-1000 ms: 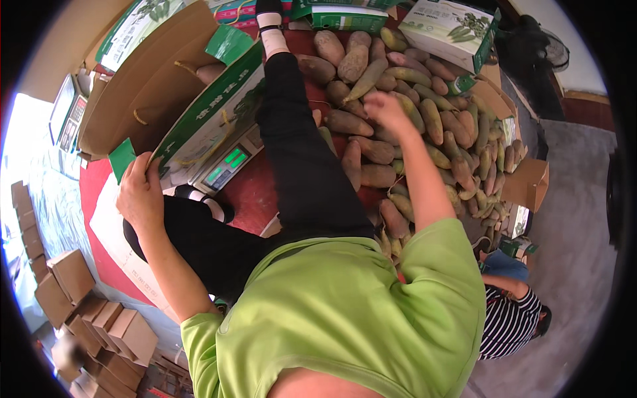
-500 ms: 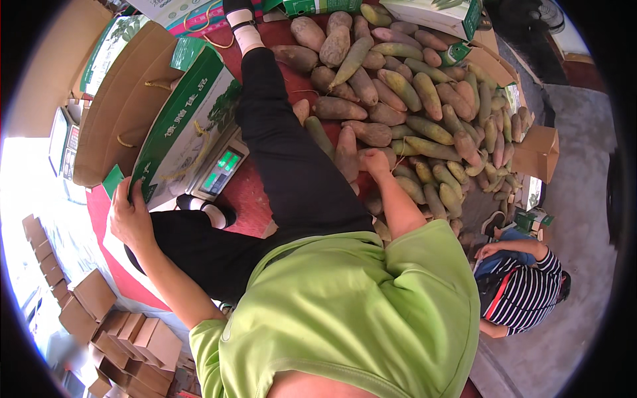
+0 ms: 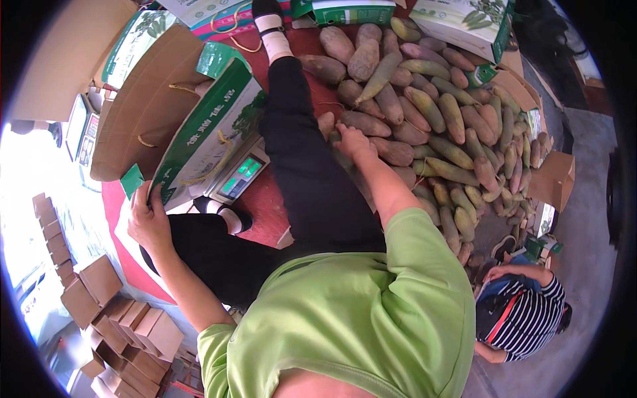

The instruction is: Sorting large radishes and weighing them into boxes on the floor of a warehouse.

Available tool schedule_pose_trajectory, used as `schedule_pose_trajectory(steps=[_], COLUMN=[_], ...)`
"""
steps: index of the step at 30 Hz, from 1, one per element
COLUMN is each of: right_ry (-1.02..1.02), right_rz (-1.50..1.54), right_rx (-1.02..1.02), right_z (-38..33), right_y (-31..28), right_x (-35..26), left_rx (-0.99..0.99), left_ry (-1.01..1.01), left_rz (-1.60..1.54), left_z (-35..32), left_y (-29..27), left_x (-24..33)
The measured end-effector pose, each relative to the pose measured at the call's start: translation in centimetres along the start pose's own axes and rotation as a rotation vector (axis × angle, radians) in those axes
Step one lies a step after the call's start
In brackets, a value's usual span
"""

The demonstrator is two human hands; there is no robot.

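Note:
My left hand (image 3: pixel 149 222) grips the green corner flap of an open green-and-white carton (image 3: pixel 206 132), which stands on a scale with a lit green display (image 3: pixel 242 176). My right hand (image 3: pixel 352 140) reaches past my black-trousered leg (image 3: pixel 305 172). It lies on the near edge of a big pile of long brown-and-green fruits (image 3: pixel 438 113), with its fingers curled over one of them. The carton's inside is plain brown cardboard, and what it holds is hidden.
More green-and-white cartons (image 3: pixel 464 23) stand behind the pile. Several small folded brown boxes (image 3: pixel 113 318) lie at the lower left. Another person in a striped top (image 3: pixel 524 312) crouches at the lower right beside the pile. A red mat (image 3: pixel 265 199) covers the floor.
My right hand has drawn back from the middle of the pile to its near edge beside my leg. My left hand has stayed on the carton's flap.

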State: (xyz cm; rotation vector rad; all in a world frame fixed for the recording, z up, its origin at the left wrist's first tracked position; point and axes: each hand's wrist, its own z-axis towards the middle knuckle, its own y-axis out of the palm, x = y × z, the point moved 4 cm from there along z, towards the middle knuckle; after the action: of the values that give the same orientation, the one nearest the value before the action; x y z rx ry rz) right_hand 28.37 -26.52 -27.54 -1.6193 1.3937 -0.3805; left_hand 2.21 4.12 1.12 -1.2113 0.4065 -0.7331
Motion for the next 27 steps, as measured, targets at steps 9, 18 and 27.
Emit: schedule_pose_trajectory(steps=[9,18,27], right_ry=[0.012,-0.014,-0.419], right_rz=[-0.081,0.262,0.935], right_rx=[-0.162,-0.005,0.724], right_z=[2.1,-3.1,-8.2], right_y=[3.7,-0.4,-20.8], right_x=[-0.1,1.3,-4.2], left_rx=[-0.003,-0.031,-0.017], left_ry=[0.012,0.011,0.043], left_rz=[-0.075,-0.075,-0.065], left_z=[0.4,0.8,0.5], left_y=[-0.4,-0.9,-0.9], left_x=[0.8,0.8,0.3])
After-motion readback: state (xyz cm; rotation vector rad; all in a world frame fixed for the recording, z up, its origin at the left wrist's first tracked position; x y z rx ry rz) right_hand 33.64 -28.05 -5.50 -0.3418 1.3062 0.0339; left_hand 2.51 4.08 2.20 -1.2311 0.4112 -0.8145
